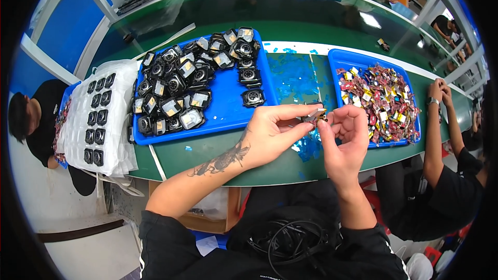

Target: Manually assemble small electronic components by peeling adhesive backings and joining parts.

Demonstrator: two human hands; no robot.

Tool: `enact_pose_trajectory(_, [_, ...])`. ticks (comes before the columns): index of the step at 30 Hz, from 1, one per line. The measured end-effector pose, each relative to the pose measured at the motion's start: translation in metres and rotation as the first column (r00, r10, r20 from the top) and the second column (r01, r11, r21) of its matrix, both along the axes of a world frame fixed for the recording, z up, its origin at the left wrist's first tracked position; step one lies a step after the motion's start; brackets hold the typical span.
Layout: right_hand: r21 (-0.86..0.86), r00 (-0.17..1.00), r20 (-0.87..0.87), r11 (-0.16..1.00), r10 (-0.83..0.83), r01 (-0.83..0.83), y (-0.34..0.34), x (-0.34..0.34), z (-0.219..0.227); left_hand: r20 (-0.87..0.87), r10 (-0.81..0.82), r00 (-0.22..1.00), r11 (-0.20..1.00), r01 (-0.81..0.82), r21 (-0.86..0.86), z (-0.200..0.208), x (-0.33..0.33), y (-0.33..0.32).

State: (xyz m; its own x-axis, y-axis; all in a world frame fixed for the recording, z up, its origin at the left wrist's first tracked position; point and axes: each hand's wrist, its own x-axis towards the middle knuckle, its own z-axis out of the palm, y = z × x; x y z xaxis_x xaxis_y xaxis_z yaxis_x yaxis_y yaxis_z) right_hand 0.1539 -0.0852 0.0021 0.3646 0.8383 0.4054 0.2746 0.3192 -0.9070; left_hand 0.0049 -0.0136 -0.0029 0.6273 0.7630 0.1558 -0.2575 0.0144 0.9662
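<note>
Now, right of the larger blue tray (226, 97) heaped with black modules (200, 75), the left hand (275, 130) pinched a small part (314, 115), apparently unfinished; the right hand (343, 140) curled against it, grip unclear.

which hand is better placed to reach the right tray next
Likely the right hand: it is nearer the right tray, while the left hand pinches a small part. Whether the right also grips it is unclear.
</note>
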Motion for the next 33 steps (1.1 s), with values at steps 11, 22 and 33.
enact_pose_trajectory(11, [-0.064, 0.98, 0.197, 0.998, 0.019, -0.006, 0.006, -0.006, -0.005, -0.074, 0.066, 0.995, 0.995, -0.071, -0.067, 0.004, -0.002, -0.004])
enact_pose_trajectory(22, [-0.373, 0.866, 0.418, 0.921, 0.275, -0.112, 0.151, 0.074, 0.036, -0.577, 0.796, 0.182, 0.536, 0.233, 0.812, 0.035, -0.097, 0.053])
enact_pose_trajectory(33, [-0.43, 0.762, 0.648, 0.828, 0.005, 0.36, 0.277, 0.099, -0.018, -0.592, 0.797, 0.123, 0.544, 0.28, 0.791, 0.02, -0.125, 0.052])
